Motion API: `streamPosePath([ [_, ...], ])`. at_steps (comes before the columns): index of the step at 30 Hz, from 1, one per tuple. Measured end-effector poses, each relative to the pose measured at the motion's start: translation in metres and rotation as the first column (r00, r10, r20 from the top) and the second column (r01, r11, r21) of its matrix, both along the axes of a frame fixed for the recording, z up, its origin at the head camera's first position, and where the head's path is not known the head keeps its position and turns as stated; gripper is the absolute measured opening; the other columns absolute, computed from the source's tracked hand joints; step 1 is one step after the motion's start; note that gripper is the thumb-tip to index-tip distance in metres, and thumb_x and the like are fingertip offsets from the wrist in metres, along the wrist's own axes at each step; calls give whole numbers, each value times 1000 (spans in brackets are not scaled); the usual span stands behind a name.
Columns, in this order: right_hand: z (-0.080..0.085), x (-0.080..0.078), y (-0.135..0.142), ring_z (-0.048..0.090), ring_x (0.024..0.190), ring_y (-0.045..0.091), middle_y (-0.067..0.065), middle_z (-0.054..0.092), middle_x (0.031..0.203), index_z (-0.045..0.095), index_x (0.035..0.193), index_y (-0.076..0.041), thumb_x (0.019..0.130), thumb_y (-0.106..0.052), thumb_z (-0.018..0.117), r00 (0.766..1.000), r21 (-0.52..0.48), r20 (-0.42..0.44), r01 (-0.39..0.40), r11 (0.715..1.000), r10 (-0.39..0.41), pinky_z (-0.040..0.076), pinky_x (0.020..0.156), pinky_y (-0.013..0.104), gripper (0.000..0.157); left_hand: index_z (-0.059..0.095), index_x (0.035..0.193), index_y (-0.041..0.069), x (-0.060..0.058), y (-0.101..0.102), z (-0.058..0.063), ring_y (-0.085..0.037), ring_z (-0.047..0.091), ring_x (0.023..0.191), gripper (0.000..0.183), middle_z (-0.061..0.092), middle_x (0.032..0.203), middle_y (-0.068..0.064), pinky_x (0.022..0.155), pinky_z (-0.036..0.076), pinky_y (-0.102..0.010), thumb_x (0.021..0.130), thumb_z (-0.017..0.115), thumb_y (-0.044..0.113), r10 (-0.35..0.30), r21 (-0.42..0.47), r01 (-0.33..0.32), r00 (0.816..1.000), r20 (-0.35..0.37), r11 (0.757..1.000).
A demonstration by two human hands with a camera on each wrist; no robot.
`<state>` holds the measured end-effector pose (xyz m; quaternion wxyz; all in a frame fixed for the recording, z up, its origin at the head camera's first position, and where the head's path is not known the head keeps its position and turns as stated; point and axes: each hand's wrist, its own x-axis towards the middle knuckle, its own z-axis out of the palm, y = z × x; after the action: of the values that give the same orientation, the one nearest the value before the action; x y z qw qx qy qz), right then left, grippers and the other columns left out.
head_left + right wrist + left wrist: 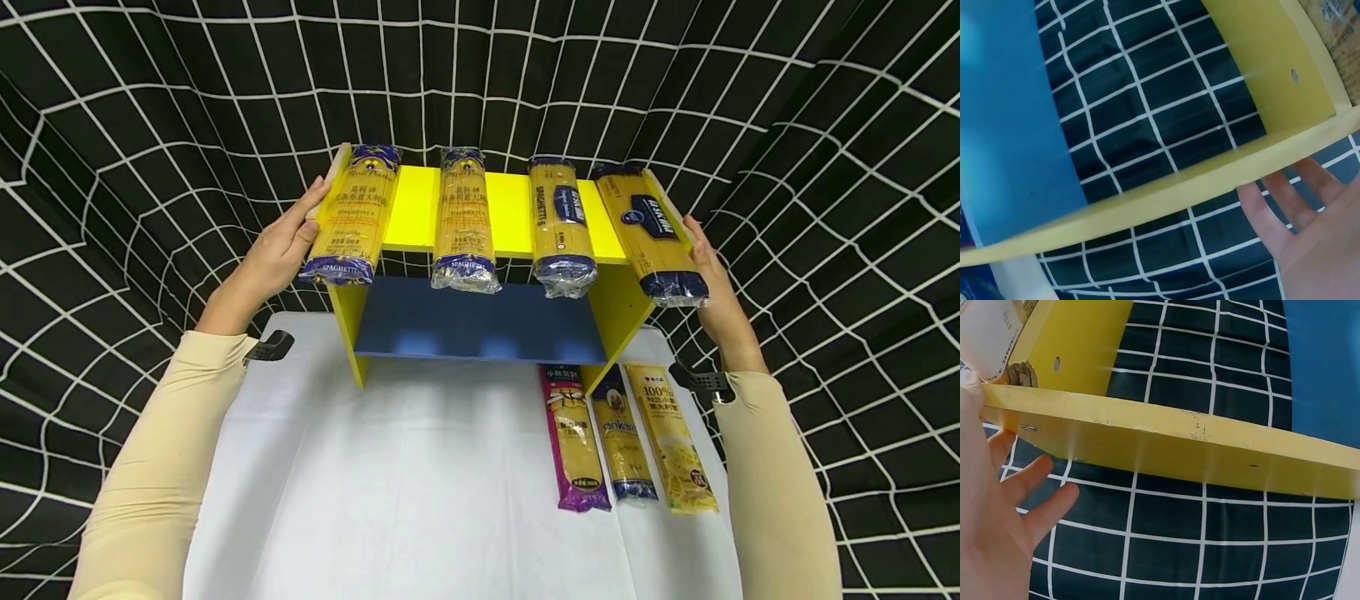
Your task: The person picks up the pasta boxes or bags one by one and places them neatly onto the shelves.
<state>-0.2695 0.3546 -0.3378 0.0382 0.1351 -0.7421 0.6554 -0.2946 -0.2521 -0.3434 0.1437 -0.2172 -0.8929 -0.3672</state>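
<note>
A yellow shelf (416, 208) with a blue lower board (480, 321) stands on the table. Across its top lie spaghetti packets: two with purple-blue ends, one at far left (354, 212) and another beside it (463, 217), and two with dark blue labels, one right of centre (558, 225) and one at far right (656, 233). My left hand (273, 250) touches the outside of the left side panel (1147, 434) near its top, with fingers spread. On the opposite side, my right hand (718, 292) rests against the right side panel (1166, 200), its fingers extended and partly hidden.
Three more pasta packets lie on the white tablecloth (405, 483) at the shelf's right foot: a magenta one (573, 442), a dark blue one (624, 442) and a yellow one (670, 437). Black cloth with a white grid (480, 75) surrounds the table.
</note>
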Motion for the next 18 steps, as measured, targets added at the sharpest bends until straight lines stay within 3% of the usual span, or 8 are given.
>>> streamPosePath([
  [2,-5,0,0,46,130,8,12,18,164,17,159,-35,104,-50,33,1000,-20,-25,-5,1000,4,48,94,9,59,17,158,40,0,0,0,-31,20,154,52,9,169,7,123,19,-57,108,32,32,-6,12,7,1000,-2,1000],
  [4,-14,1,0,49,127,6,7,32,157,23,158,-31,105,-49,33,999,-65,-32,9,998,-12,49,92,11,57,18,158,38,0,0,-1,-32,21,154,52,11,169,4,123,18,-57,108,32,31,-14,26,14,1000,-11,1000],
  [7,-39,5,0,56,115,3,-7,50,138,35,154,-24,106,-45,36,996,-107,-35,76,991,-80,54,84,17,52,19,158,36,0,-1,-2,-33,22,153,52,12,168,4,122,19,-58,108,33,30,-20,49,21,1000,-14,999],
  [9,-60,13,0,59,108,4,-13,52,129,37,152,-22,107,-41,37,989,-122,-8,147,982,-149,56,79,18,49,20,158,36,0,0,-3,-33,23,153,52,13,168,6,122,20,-59,108,33,30,-22,60,23,1000,-13,998],
  [12,-97,27,-1,59,106,7,-2,50,134,33,154,-19,109,-36,33,966,-37,10,258,965,-258,55,76,18,48,19,158,37,-2,1,-4,-33,23,153,53,12,168,9,121,21,-60,108,33,32,-21,60,22,1000,-11,998],
  [14,-123,38,-1,59,105,4,11,47,139,27,156,-19,109,-35,29,954,69,13,298,952,-300,54,77,15,50,19,158,36,-3,2,-5,-33,23,153,53,11,168,9,121,22,-60,107,33,33,-19,57,20,1000,-15,998],
  [18,-173,57,-6,56,99,-10,25,41,146,22,158,-14,109,-33,30,943,237,58,307,922,-329,52,77,12,53,18,158,37,-3,1,-6,-33,24,153,53,11,168,11,120,23,-61,107,33,33,-12,59,13,1000,-16,998],
])
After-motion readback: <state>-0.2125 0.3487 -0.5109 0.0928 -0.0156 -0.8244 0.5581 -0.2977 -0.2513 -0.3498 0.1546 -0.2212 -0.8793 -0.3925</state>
